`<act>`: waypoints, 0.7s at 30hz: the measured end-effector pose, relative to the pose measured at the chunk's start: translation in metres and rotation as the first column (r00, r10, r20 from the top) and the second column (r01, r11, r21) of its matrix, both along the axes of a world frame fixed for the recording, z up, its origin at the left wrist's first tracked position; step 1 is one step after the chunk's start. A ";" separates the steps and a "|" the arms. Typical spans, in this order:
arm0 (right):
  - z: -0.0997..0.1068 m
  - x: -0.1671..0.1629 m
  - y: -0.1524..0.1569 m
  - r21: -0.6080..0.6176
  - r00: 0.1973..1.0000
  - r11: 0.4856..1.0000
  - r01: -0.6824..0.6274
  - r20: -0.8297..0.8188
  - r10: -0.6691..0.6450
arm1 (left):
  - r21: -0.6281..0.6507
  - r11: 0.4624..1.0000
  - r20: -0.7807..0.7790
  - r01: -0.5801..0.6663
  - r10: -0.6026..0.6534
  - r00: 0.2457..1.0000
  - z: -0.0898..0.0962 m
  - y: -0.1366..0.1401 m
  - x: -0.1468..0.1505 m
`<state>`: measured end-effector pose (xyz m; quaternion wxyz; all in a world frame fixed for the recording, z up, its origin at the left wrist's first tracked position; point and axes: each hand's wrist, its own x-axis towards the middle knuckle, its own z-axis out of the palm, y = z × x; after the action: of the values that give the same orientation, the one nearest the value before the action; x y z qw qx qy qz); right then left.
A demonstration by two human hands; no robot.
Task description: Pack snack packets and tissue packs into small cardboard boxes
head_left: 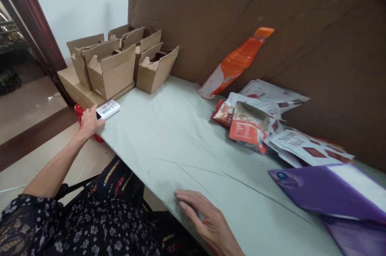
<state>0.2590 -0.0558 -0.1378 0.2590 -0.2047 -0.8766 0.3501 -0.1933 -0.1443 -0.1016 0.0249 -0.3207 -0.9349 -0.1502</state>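
Observation:
At the table's far left edge, my left hand (91,121) is closed around the near end of a flat white box-shaped device (110,108) with blue and grey print. Its dark end is partly hidden by my fingers, and the device lies at the table surface. My right hand (208,220) rests by the front edge of the pale green table (169,143); its fingers are stretched out, the thumb is apart, and nothing is in it.
Several open cardboard boxes (113,71) stand at the back left, some on a flat carton. An orange bottle (233,65) leans against the brown cardboard panel (181,15). Food pouches (250,127) and purple packets (313,187) lie to the right. Something red (79,112) shows beneath my left hand.

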 end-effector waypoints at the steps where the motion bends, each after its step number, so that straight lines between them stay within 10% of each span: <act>1: 0.000 -0.002 0.001 -0.018 1.000 1.000 0.005 -0.006 -0.005 | -0.008 1.000 -0.008 0.009 -0.009 1.000 0.000 0.000 0.001; 21: -0.007 -0.009 0.001 -0.364 0.980 0.917 0.164 -0.050 -0.195 | -0.009 0.995 -0.021 0.100 -0.100 0.995 0.007 -0.006 -0.013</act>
<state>0.2505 -0.0552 -0.1446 0.2858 -0.3127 -0.7639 0.4869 -0.2064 -0.1504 -0.0945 0.0261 -0.3687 -0.9180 -0.1439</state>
